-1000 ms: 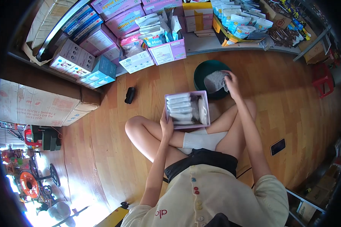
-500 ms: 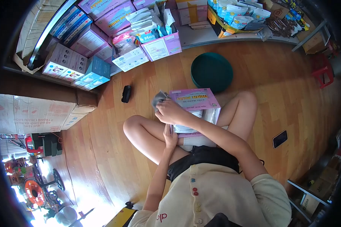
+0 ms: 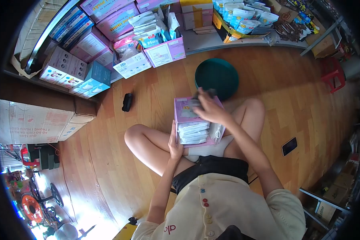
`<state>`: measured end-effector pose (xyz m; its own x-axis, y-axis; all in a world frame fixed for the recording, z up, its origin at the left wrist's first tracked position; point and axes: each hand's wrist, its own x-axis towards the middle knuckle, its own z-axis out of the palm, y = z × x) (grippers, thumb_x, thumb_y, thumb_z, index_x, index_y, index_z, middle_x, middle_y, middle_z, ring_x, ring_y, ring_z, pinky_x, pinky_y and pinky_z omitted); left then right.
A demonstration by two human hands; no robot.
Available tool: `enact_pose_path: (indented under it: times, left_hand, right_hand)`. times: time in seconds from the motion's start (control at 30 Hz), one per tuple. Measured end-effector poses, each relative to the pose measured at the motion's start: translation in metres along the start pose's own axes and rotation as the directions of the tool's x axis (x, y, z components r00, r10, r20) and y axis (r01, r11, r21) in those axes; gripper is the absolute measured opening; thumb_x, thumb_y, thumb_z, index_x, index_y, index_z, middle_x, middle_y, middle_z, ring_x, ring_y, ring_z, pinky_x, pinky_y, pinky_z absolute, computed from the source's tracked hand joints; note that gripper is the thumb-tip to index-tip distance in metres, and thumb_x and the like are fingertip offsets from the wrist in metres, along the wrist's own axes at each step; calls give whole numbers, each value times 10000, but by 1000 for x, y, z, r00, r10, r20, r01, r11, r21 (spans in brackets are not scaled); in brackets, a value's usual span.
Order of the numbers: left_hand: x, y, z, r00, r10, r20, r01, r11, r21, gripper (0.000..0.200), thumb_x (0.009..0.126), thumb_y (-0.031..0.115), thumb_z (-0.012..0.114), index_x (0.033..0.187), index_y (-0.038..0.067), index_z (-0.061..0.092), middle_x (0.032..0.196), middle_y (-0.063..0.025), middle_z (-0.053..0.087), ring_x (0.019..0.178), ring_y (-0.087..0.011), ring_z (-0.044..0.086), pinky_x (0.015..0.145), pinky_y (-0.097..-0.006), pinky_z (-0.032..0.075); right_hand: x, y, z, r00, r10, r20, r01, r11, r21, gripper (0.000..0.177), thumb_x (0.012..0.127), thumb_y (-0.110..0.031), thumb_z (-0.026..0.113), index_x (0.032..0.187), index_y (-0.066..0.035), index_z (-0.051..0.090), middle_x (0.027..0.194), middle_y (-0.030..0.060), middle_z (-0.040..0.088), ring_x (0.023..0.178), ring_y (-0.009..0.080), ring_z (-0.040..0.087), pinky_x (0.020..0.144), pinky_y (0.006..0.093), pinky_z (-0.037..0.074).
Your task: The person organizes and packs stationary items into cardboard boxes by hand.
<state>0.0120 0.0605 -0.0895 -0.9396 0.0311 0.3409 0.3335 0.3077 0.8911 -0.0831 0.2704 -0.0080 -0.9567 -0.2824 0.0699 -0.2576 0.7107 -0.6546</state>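
A pink box (image 3: pixel 185 111) sits in the lap, its open side showing a stack of white packets (image 3: pixel 193 132). My left hand (image 3: pixel 175 145) is closed on the box's left edge. Above the box's top panel, my right hand (image 3: pixel 207 107) is closed round a grey cloth (image 3: pixel 197 100), both blurred by motion. A round green basin (image 3: pixel 217 76) stands on the floor just beyond the box, partly behind the right hand and cloth.
A shelf (image 3: pixel 200 46) of boxes and packets runs along the far side. On the wooden floor are a black object (image 3: pixel 127 102) at left and a phone (image 3: pixel 289 146) at right. A red stool (image 3: pixel 333 77) stands at far right, a large carton (image 3: pixel 40 122) at left.
My right hand has moved right with the grey cloth, from the box's left corner to above its top panel. The white packets are now uncovered. The view has shifted slightly.
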Motion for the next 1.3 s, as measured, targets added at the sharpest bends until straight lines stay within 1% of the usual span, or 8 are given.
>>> enact_pose_path:
  times: [0.3,0.37,0.47,0.7,1.0,1.1,1.17,1.3]
  left_hand:
    - [0,2,-2,998,-69,4,69,998,-9,534,867,-114,427,1388,-27,347,1405,-210,404,1271,-296,444,1018,-350,388]
    - [3,4,-2,999,-53,4,53,999,-2,542,860,-116,430,1389,-26,347,1404,-210,404,1272,-300,443,1019,-351,388]
    - [4,5,-1,1000,15,27,-15,1000,9,552,851,-122,426,1390,-27,346,1403,-211,406,1273,-309,441,1022,-354,385]
    - [-6,4,-6,996,-79,32,79,997,17,558,851,-128,414,1395,-34,333,1406,-211,403,1272,-295,442,1026,-340,375]
    - [1,1,-1,999,3,40,-4,1000,17,515,888,-107,406,1393,-39,329,1407,-210,400,1279,-302,433,1030,-342,369]
    - [-2,-4,-1,998,-62,34,61,998,16,518,882,-113,407,1390,-45,329,1410,-209,398,1269,-300,443,1030,-343,368]
    - [-5,-5,-1,997,-71,11,71,997,-20,536,860,-120,393,1389,-52,328,1396,-208,420,1248,-293,464,1023,-337,370]
    - [-3,-4,-1,982,-187,-24,185,982,-44,589,800,-121,343,1385,-55,331,1324,-203,490,1211,-273,491,1013,-330,370]
  right_hand:
    - [19,5,11,999,-45,14,39,959,282,422,800,-120,615,1181,38,524,1100,297,581,1049,381,575,888,430,460]
    - [1,47,-16,978,182,99,-199,958,208,337,808,-112,576,1103,49,580,1048,299,600,1004,379,600,870,420,477]
    - [-2,61,-3,989,141,-48,-143,989,-35,380,824,-186,564,1089,85,567,923,281,632,888,427,618,812,449,496]
    - [53,-49,49,955,-141,261,111,986,128,480,896,-337,504,1144,72,547,1251,306,476,1206,396,439,1039,451,332]
    - [-38,47,-4,985,59,-163,-73,994,-80,323,909,-219,484,1042,65,562,1105,285,539,1104,422,499,944,501,399]
    - [-12,-3,6,969,-246,-29,237,955,-180,298,899,-197,473,1019,61,562,1046,277,550,1038,392,503,918,480,401]
    - [17,-41,36,975,-222,-31,224,967,125,292,898,-198,474,1015,53,565,1056,277,551,1056,385,487,924,476,389]
    - [45,-49,68,949,-314,21,308,940,149,298,881,-222,505,987,49,572,1035,261,572,996,380,539,882,472,419]
